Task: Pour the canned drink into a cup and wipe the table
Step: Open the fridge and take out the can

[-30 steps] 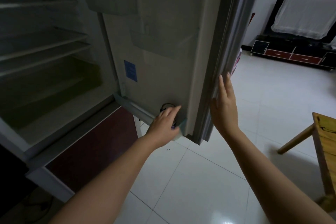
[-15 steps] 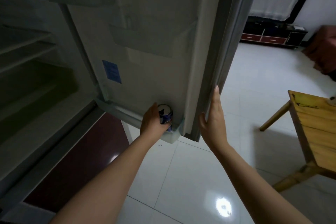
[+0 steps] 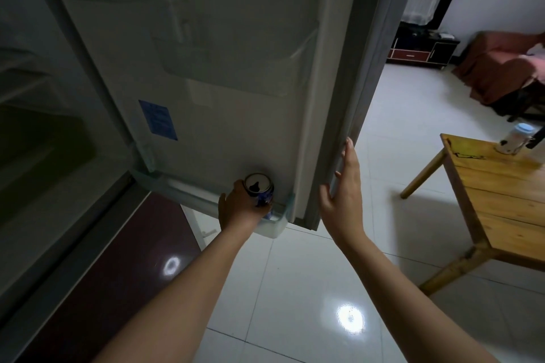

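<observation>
Can (image 3: 259, 189) in door shelf (image 3: 277, 224), table (image 3: 501, 200) right

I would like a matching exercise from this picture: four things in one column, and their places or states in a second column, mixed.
Things:
1. can
2. right hand
3. cup
4. blue sticker

Places or states:
A. on the wooden table
B. gripped by the left hand, in the lowest door shelf
C. stuck on the inside of the fridge door
D. fingers straight, at the door's edge

Pairs: 1-B, 2-D, 3-A, 4-C
</observation>
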A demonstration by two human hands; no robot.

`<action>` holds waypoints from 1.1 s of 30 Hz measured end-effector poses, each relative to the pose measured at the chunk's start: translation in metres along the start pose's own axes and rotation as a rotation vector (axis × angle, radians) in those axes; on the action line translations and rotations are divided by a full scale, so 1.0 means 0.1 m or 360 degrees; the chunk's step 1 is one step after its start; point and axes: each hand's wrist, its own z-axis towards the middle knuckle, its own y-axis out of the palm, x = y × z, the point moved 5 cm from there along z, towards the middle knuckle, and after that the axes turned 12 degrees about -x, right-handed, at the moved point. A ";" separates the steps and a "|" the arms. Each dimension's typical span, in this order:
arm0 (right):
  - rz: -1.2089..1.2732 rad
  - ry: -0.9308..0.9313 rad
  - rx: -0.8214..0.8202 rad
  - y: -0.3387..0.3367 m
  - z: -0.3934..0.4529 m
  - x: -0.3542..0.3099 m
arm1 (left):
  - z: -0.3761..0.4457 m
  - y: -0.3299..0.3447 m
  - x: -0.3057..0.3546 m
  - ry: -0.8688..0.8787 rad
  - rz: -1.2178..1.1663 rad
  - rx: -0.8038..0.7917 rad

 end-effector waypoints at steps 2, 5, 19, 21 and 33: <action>0.0023 0.0023 0.0009 0.00 0.01 0.00 | 0.00 0.00 0.01 0.0012 -0.0047 0.0006; 0.0097 0.0120 0.0019 0.01 0.02 0.04 | -0.01 0.02 0.01 0.0036 -0.0096 0.0013; 0.0097 0.0234 -0.0130 0.01 -0.02 0.00 | -0.20 -0.31 0.18 0.0189 -0.0672 0.0197; 0.0115 0.0229 -0.0158 0.00 -0.03 -0.03 | -0.26 -0.38 0.21 0.0212 -0.0687 0.0241; 0.0133 0.0113 0.0006 -0.27 -0.08 -0.10 | -0.64 -0.61 0.27 0.0298 -0.0694 0.0493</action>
